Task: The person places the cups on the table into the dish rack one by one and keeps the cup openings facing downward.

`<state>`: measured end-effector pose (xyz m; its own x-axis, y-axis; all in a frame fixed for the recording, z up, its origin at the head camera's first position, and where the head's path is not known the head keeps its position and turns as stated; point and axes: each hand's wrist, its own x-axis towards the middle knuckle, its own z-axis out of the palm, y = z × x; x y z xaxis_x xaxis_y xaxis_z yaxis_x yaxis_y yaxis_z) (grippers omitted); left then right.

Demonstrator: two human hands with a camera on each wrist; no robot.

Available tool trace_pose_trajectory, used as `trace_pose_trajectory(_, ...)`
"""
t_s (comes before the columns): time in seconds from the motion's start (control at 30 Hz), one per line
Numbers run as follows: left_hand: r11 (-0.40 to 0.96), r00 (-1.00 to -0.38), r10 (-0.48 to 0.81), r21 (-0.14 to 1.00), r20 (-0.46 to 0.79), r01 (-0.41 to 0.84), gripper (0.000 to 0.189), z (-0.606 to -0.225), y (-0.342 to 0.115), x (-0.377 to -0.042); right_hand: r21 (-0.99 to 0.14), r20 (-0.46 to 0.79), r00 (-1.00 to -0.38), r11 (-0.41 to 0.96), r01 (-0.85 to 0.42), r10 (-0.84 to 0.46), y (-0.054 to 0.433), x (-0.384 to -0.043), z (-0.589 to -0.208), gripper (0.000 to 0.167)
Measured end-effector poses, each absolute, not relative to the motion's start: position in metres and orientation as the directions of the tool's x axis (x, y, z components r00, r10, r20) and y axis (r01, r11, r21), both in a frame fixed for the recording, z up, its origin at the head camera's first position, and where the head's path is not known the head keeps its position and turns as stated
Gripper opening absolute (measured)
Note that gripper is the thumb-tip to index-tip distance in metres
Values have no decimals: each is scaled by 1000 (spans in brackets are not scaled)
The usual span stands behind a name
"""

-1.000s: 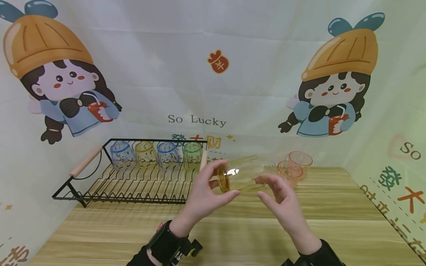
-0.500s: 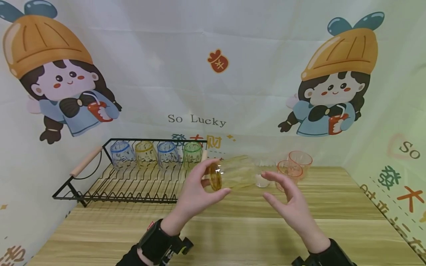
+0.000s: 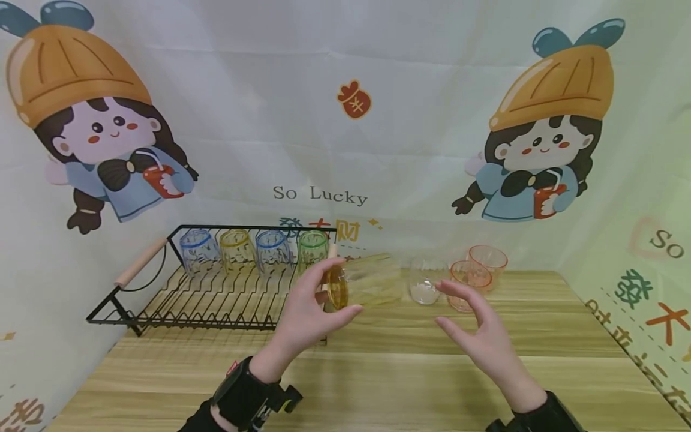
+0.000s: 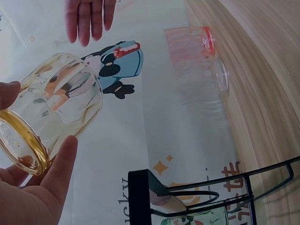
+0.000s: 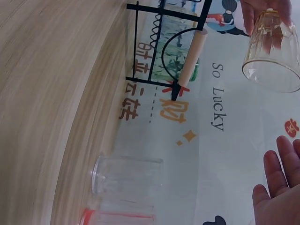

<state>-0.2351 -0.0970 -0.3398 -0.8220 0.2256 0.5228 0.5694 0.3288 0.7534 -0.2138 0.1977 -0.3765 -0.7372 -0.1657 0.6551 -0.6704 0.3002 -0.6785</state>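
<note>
Sideways, yellow glass (image 3: 373,281) in left grip (image 3: 306,311).

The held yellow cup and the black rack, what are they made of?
Held yellow cup: glass, maybe clear plastic; it's see-through with shiny highlights. Black rack: probably painted metal, with thin, straight bars. Its handle: likely smooth wood, being pale tan.

Head view softly lit; greenish cast right on backdrop (image 3: 653,174); faint shadows on tabletop (image 3: 388,384); wrist views dimmer.
</note>
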Motion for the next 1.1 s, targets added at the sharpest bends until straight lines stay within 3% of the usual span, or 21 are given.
trace_pose_trajectory(1.1,475,-887,148,755,438,452,76,-333,-144,-242,-685,577,-810,480,-549,-102,231,-220,-383,53)
